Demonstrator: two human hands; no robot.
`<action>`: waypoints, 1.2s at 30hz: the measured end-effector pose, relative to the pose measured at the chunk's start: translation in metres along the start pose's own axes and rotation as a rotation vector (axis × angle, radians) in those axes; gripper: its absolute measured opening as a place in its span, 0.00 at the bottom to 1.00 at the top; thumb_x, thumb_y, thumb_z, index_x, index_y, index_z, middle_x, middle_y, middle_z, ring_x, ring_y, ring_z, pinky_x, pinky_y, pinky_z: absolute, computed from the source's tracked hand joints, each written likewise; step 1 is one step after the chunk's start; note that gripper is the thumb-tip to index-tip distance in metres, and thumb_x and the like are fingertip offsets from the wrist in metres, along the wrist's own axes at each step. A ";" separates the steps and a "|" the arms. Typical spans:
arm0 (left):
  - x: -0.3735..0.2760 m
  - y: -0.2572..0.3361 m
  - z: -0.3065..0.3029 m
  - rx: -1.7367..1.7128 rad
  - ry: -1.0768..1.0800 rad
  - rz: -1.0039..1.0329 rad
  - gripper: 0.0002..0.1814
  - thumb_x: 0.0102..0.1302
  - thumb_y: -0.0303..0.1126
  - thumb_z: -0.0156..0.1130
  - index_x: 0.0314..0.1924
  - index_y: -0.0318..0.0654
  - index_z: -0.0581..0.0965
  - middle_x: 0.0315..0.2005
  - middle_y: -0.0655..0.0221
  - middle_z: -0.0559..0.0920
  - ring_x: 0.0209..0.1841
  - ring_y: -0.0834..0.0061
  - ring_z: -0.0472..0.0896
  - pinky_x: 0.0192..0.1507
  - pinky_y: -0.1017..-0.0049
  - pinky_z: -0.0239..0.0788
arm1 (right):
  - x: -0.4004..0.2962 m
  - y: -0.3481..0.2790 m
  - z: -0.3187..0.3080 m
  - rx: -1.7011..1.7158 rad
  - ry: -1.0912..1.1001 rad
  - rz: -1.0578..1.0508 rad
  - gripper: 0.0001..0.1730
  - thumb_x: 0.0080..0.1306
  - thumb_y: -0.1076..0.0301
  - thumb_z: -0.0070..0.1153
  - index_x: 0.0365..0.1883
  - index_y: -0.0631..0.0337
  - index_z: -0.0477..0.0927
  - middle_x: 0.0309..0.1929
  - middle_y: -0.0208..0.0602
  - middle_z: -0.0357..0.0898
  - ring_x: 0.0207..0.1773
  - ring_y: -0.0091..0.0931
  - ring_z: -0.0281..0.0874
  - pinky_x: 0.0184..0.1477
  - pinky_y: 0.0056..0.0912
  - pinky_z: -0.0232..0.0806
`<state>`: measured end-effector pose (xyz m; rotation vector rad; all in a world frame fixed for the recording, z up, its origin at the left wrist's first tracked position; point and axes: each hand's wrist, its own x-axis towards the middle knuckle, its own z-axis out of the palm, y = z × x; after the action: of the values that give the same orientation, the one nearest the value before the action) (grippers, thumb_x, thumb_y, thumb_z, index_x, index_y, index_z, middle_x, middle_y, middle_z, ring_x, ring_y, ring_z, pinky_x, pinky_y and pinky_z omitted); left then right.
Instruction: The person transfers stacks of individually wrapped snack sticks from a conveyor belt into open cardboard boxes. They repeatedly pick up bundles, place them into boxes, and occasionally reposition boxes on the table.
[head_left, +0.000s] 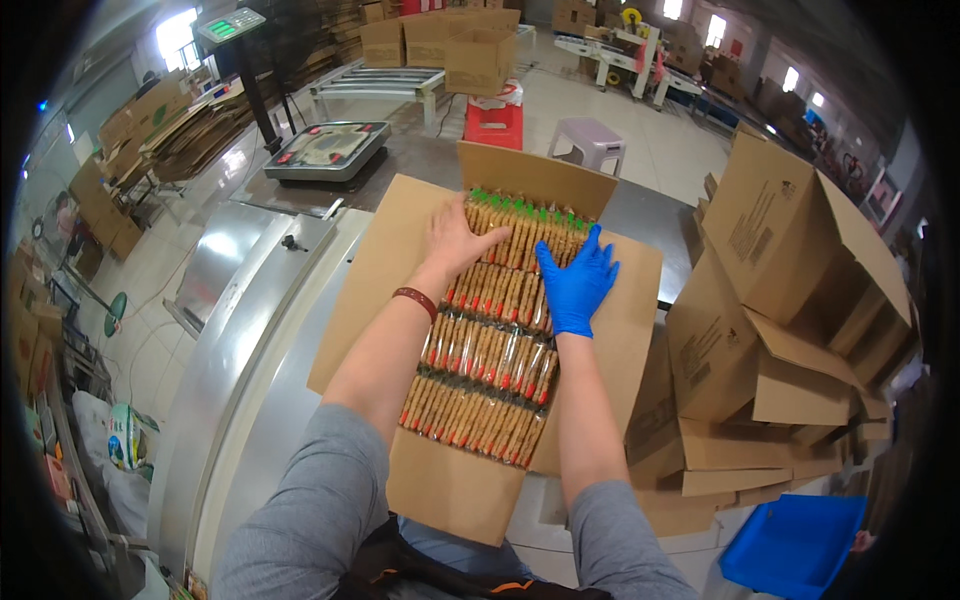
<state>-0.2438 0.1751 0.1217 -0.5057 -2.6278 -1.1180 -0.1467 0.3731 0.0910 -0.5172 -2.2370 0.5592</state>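
An open cardboard box (592, 360) with its flaps spread stands before me, packed with rows of clear-wrapped, thin brown snack packets (480, 352) standing on edge. Across the far row rest both hands, one at each end. My left hand (455, 238), bare with a red band at the wrist, lies at the row's left end with its thumb over the packets. At the right end is my right hand (578, 281) in a blue glove, thumb and fingers spread around the packets. Green tips show along the far edge of that row, and red tips on the nearer rows.
Empty cardboard boxes (757, 225) are stacked at the right, above a blue plastic tray (795, 544). A platform scale (330, 150) stands at the back left. Along the left runs a metal machine (247, 315). Behind the table are a red stool (495, 124) and a pale purple stool (589, 142).
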 end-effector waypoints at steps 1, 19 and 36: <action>0.002 -0.005 0.000 0.120 0.026 -0.007 0.61 0.57 0.73 0.66 0.77 0.33 0.61 0.74 0.46 0.66 0.81 0.50 0.55 0.80 0.48 0.40 | 0.003 -0.008 0.000 -0.050 -0.010 -0.022 0.64 0.59 0.24 0.63 0.79 0.66 0.61 0.76 0.61 0.64 0.83 0.50 0.51 0.83 0.60 0.34; -0.043 -0.046 -0.013 0.481 -0.180 0.117 0.48 0.76 0.65 0.45 0.82 0.36 0.52 0.82 0.54 0.51 0.86 0.62 0.41 0.82 0.50 0.28 | -0.019 0.023 -0.077 0.550 -0.241 0.092 0.42 0.72 0.52 0.64 0.79 0.59 0.64 0.82 0.52 0.56 0.83 0.45 0.56 0.80 0.46 0.53; -0.267 -0.049 -0.196 0.121 -0.219 -0.169 0.23 0.72 0.44 0.65 0.29 0.27 0.81 0.15 0.56 0.75 0.20 0.76 0.74 0.26 0.65 0.66 | -0.333 0.084 -0.098 0.726 -0.643 0.272 0.44 0.62 0.59 0.74 0.73 0.63 0.69 0.71 0.52 0.71 0.74 0.43 0.68 0.74 0.43 0.61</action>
<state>-0.0040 -0.0587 0.1297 -0.4084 -2.9550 -0.9911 0.1529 0.2913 -0.0861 -0.2719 -2.3041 1.7929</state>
